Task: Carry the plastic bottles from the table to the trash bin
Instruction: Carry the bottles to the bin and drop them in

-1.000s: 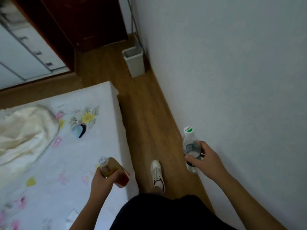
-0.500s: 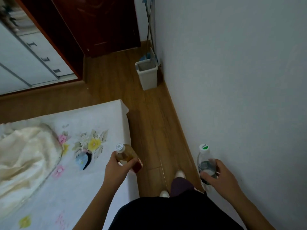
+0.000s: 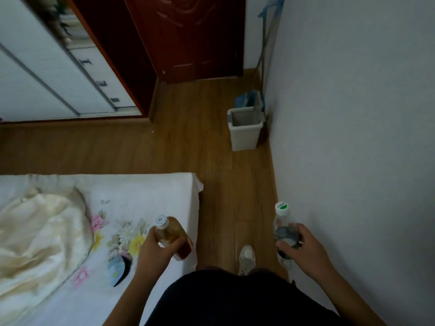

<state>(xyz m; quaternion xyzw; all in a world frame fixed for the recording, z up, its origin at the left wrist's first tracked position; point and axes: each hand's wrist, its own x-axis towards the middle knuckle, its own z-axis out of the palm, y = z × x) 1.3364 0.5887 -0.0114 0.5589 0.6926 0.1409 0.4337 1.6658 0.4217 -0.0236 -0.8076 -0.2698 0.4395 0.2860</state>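
My left hand (image 3: 155, 254) grips an amber plastic bottle (image 3: 173, 235) with a white cap and a red label, held over the corner of the bed. My right hand (image 3: 303, 249) holds a clear plastic bottle (image 3: 282, 228) with a green-and-white cap, close to the white wall. The trash bin (image 3: 244, 135), a white open-topped bin, stands on the wooden floor ahead against the wall. Its inside looks dim and I cannot tell what is in it.
A bed (image 3: 141, 191) with a flowered white sheet and a cream blanket (image 3: 37, 234) fills the left. A mop and blue dustpan (image 3: 249, 100) lean behind the bin. A dark red door (image 3: 188, 36) and white wardrobe (image 3: 47, 74) lie ahead. My shoe (image 3: 246, 257) is on the floor strip.
I have walked forward along the bed: the bin and door appear closer and lower in view. Both hands keep their bottles in the same grip.
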